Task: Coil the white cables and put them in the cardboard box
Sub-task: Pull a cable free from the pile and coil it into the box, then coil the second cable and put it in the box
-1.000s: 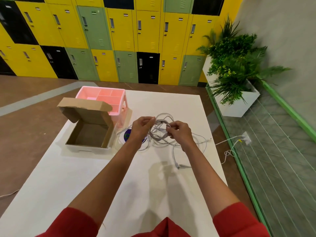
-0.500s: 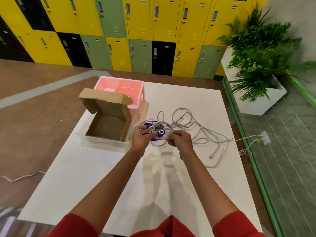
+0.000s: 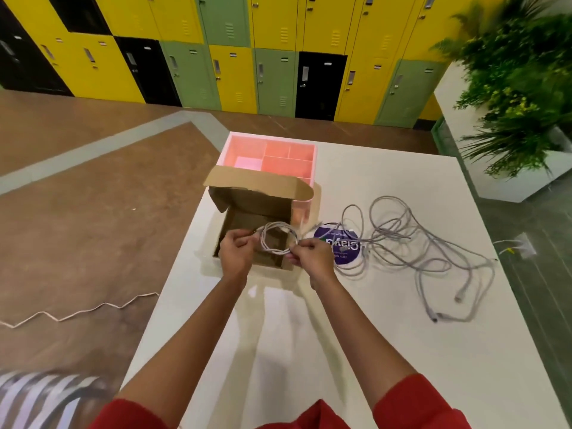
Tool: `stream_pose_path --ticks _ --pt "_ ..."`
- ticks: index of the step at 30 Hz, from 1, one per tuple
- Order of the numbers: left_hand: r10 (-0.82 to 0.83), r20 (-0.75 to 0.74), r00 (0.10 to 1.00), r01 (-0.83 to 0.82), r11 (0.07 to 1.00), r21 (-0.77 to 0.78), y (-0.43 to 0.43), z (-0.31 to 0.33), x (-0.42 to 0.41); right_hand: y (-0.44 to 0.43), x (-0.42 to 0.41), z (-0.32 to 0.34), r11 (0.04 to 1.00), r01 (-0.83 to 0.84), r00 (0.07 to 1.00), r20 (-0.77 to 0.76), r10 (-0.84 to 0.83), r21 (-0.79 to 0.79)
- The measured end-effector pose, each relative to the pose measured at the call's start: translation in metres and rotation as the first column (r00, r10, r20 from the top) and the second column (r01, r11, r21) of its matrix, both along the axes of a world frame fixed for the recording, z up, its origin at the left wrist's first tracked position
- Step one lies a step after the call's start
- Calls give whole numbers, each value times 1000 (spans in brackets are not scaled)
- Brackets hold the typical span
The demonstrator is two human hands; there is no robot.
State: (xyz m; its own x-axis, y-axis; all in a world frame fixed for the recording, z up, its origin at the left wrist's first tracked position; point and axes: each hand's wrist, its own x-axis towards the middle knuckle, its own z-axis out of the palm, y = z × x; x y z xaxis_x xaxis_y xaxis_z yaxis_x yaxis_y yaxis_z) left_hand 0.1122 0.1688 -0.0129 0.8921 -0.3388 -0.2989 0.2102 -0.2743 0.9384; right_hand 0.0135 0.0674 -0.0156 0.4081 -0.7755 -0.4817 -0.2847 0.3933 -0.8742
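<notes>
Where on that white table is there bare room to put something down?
The near part of the table, nearer than the cardboard box and the loose cables, is bare, as is the far right corner beside the pink organizer. The middle right is crowded with those cables and a purple disc.

The person wears a red top of soft cloth. The left sleeve (image 3: 130, 413) and the right sleeve (image 3: 414, 404) both end high on the arms with rounded, slightly gathered edges, leaving the forearms bare. A fold of the same red cloth (image 3: 309, 418) shows between the arms. The left hand (image 3: 236, 255) and right hand (image 3: 312, 258) are bare.
</notes>
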Motion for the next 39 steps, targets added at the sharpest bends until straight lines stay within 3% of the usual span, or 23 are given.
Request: stream_pose_path --ticks 5,8,12,19,27,32,39 --pt "20 302 953 -94 967 236 26 -15 52 19 50 -14 996 -39 994 -104 30 -83" --pt "-72 419 905 -90 930 356 37 -27 68 24 75 -22 996 -45 988 -149 33 -82" --pt "-173 409 896 -22 902 430 41 -35 77 26 107 -45 998 -21 974 -227 5 -65" --pt "-180 429 885 -47 884 466 41 -39 75 20 121 -63 982 142 976 -186 -118 125" --pt "-187 431 883 -62 863 502 41 -43 71 22 123 -69 992 123 957 -266 -113 22" --pt "-183 480 858 -83 873 480 38 -41 57 21 105 -44 998 -49 960 -275 58 38" --pt "-344 532 774 119 904 411 10 -30 23 2 23 7 882 -440 892 -197 408 -167"
